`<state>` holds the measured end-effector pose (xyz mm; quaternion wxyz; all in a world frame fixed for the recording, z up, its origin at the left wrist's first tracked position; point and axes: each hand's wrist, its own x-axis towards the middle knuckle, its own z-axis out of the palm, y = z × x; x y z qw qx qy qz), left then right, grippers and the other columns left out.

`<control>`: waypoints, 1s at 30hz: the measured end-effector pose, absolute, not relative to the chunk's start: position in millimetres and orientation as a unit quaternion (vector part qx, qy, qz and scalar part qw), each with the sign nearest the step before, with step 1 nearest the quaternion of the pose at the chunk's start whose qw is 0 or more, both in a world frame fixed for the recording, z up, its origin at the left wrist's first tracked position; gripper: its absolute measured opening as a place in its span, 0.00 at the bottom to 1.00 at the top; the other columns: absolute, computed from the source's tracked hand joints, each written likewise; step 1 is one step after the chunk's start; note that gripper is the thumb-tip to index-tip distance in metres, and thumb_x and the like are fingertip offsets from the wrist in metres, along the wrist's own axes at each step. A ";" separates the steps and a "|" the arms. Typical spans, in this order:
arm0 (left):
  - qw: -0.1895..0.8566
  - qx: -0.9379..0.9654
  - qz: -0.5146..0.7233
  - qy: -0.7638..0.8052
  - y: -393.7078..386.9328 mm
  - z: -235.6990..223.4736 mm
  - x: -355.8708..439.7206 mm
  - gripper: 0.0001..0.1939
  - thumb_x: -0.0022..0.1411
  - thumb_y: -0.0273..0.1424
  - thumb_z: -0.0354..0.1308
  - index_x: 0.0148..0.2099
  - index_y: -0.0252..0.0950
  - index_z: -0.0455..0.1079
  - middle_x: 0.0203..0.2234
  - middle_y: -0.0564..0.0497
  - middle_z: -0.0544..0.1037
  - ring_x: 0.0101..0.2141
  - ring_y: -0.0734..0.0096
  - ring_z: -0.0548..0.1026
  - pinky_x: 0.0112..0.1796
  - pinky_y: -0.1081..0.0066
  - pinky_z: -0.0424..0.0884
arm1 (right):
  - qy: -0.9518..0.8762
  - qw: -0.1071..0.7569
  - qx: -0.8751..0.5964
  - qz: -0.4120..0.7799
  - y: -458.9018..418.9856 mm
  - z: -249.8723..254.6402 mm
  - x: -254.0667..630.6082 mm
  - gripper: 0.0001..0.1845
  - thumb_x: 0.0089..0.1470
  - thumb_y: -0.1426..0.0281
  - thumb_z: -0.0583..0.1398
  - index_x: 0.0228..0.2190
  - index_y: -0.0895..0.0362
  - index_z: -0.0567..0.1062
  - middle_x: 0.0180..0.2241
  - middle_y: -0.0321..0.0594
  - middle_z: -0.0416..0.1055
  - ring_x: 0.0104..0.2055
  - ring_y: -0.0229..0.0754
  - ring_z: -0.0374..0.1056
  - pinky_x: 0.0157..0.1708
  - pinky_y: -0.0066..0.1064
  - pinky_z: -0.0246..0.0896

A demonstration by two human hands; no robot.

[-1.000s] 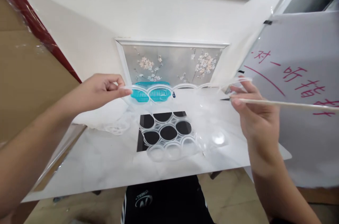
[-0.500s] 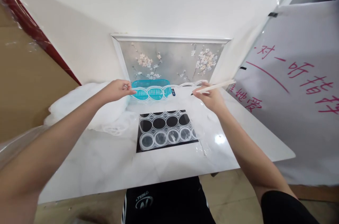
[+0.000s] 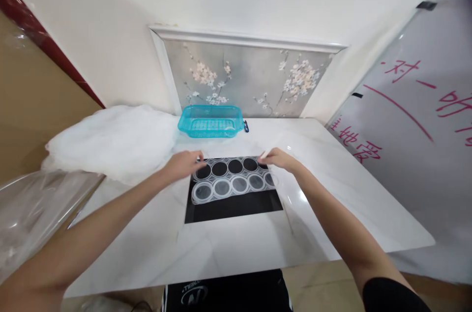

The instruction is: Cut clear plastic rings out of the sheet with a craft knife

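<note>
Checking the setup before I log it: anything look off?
Slightly: the lace's near row seems to run past the black mat's right edge but stops inside its left, so looks off-centre. No spill or damage visible.

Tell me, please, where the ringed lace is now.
In the head view, the ringed lace lies at centre over the black sheet, its far edge between the left hand and right hand, the turquoise basket beyond.

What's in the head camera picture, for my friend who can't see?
A person's left hand and right hand hold a see-through, ring-patterned strip near its far edge, over a black rectangle on a white table. Behind it is a blue basket, with fluffy white material to the left.
</note>
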<state>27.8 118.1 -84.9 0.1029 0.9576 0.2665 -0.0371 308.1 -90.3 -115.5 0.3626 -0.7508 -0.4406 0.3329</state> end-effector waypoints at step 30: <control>0.360 0.867 -0.051 0.342 67.5 -126.6 -30.7 0.19 0.54 0.48 0.54 0.34 0.36 0.65 0.16 0.58 0.62 0.20 0.72 0.63 0.23 0.73 0.51 | -0.362 0.355 -0.763 0.402 -165.2 -129.3 301.5 0.16 0.43 0.57 0.63 0.26 0.58 0.76 0.25 0.38 0.69 0.29 0.39 0.62 0.32 0.32 0.58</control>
